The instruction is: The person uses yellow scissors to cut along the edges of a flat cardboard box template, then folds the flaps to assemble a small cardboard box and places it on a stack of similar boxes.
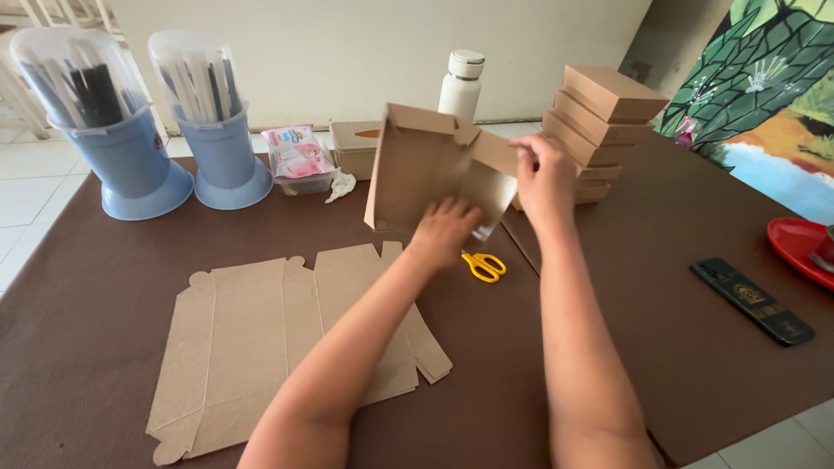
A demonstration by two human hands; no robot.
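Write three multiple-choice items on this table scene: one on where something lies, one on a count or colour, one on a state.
1. Where are the yellow scissors?
A. on the box stack
B. on the table, just below the held cardboard piece
C. inside a blue container

2. How many blue containers with clear domes stand at the back left?
A. one
B. two
C. four

3. How is the cardboard blank lying?
A. flat and unfolded
B. rolled up
C. folded shut

Answers: 1 B, beside the left hand; 2 B, a pair stands together; 3 A, its flaps lie spread out.
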